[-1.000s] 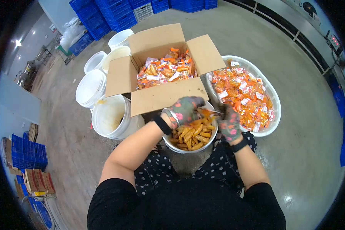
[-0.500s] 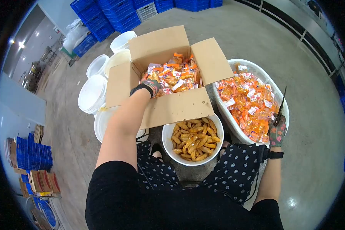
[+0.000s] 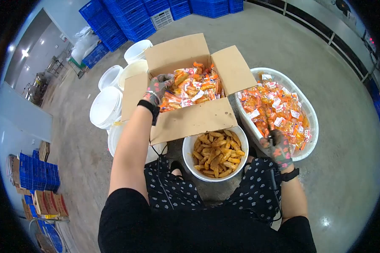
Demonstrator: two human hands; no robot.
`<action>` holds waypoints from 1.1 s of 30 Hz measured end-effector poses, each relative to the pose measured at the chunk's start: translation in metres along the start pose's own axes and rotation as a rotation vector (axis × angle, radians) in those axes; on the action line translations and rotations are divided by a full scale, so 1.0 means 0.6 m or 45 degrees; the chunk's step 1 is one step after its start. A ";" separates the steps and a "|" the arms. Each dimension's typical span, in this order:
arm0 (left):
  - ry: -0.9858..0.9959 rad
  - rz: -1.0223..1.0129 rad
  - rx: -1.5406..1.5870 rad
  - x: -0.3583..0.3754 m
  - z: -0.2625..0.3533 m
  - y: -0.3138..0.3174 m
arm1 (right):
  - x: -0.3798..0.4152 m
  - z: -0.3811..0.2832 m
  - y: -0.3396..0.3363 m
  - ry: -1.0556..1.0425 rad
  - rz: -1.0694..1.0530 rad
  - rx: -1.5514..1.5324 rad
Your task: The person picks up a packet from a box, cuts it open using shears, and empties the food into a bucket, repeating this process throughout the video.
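My left hand (image 3: pixel 157 89), in a grey patterned glove, is over the left side of an open cardboard box (image 3: pixel 190 121). Its fingers are curled onto the end of a clear packet (image 3: pixel 181 79) with brown food inside; the grip is partly hidden. More orange-and-white packets fill the box. In my right hand (image 3: pixel 279 148), also gloved, are dark scissors (image 3: pixel 269 122), held over the near part of a white oval tub (image 3: pixel 314 126) of orange packets. Between my knees stands a white round bucket (image 3: pixel 187 159) of loose brown finger-shaped pieces.
White buckets (image 3: pixel 105 105) stand along the box's left side. Stacks of blue crates (image 3: pixel 128 21) line the back. Further left are another blue crate stack (image 3: pixel 38 170) and cardboard cartons (image 3: pixel 50 202). Grey floor (image 3: pixel 346 177) lies to the right of the tub.
My left hand has drawn back and left from among the packets to the box's left side. My right hand has moved left with the scissors, whose blades now point over the packets in the tub.
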State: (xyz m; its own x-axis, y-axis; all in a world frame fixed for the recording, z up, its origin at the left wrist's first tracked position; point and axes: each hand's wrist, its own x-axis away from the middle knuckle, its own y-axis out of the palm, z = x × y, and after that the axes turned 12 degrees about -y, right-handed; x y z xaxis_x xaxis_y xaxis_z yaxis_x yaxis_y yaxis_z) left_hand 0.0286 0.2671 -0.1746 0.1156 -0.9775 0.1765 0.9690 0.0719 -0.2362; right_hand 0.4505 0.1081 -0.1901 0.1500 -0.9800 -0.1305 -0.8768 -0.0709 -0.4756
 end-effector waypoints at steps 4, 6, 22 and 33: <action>0.237 -0.172 0.009 0.134 0.062 0.044 | 0.006 -0.018 0.038 -0.370 -0.166 0.076; 0.258 -0.354 0.083 0.176 0.063 0.049 | 0.007 -0.003 0.036 -0.428 -0.280 0.152; 0.355 -0.971 -0.472 0.304 0.108 0.056 | 0.041 -0.077 0.002 -0.543 -0.734 0.035; 0.098 -0.779 -0.036 0.326 0.087 0.052 | 0.061 -0.106 -0.012 -0.333 -0.612 -0.243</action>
State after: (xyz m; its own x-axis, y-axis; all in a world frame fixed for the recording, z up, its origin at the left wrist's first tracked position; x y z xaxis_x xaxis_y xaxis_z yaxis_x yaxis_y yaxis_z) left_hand 0.0929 0.0884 -0.0979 -0.4763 -0.8516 0.2189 0.8485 -0.5105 -0.1394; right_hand 0.4334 0.0610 -0.1363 0.6383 -0.7527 -0.1611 -0.7455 -0.5524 -0.3729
